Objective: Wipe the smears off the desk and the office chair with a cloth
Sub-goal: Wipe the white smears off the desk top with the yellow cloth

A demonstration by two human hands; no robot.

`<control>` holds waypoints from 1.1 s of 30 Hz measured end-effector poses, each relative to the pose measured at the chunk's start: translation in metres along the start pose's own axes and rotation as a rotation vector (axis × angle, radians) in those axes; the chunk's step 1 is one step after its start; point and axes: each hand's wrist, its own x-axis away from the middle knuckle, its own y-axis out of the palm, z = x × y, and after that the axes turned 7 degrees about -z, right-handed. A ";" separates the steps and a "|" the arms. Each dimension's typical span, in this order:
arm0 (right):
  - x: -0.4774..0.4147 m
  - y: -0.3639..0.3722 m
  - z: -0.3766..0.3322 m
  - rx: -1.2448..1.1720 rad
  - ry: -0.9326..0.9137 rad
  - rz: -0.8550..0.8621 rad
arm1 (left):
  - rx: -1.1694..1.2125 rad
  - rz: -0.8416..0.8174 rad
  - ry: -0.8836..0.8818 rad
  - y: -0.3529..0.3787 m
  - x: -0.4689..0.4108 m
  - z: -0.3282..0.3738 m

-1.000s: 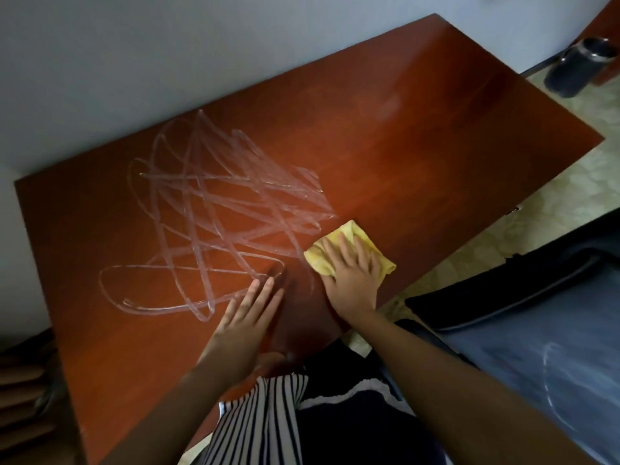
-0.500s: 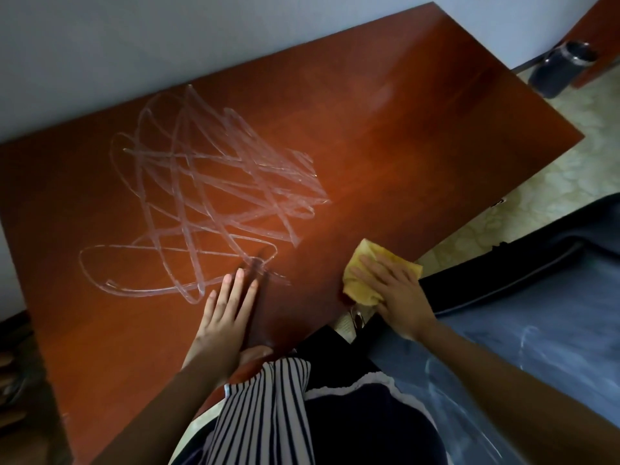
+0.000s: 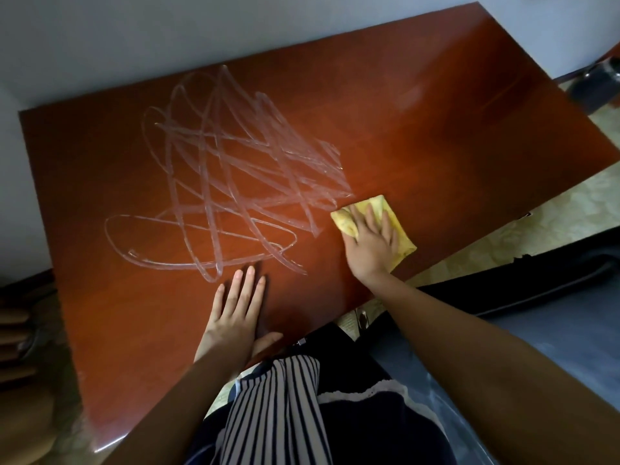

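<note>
On the worktop [image 3: 436,112], front-right part, I've got the yellow cloth [image 3: 401,229] lying flat, just R of the smears [image 3: 235,182], a big whitish scribble over the middle & left of the red-brown top. The cloth's left corner sits just beside the scribble's R ends; can't tell from here if it touches them.

R hand [image 3: 372,246] is palm-down on the cloth. Its fingers [image 3: 370,218] are straight & a bit spread, pressing the cloth to the wood, not curled round it. The thumb is on the cloth's bunched left part.

L hand [image 3: 235,317] lies flat on bare wood near the front edge. Its fingers [image 3: 249,280] are straight & close together, tips just short of the lowest smear loop, holding nothing, w/ the thumb out toward the edge.

Office chair [image 3: 536,337]: blue-grey seat w/ black rim, lower R, beside the worktop's front edge.

A dark bin [image 3: 593,90] stands on the tiled floor [image 3: 503,236] past the worktop's far-R corner. Pale wall [image 3: 201,35] behind.
</note>
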 end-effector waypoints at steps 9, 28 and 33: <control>0.062 0.032 -0.021 0.214 -0.661 -0.077 | 0.001 0.009 -0.029 -0.002 0.003 0.000; -0.013 -0.051 0.081 0.311 -0.724 -0.253 | -0.027 -0.111 0.007 -0.025 -0.012 -0.004; -0.057 -0.056 0.046 0.118 -0.431 -0.100 | -0.100 -0.162 -0.168 -0.026 -0.007 0.001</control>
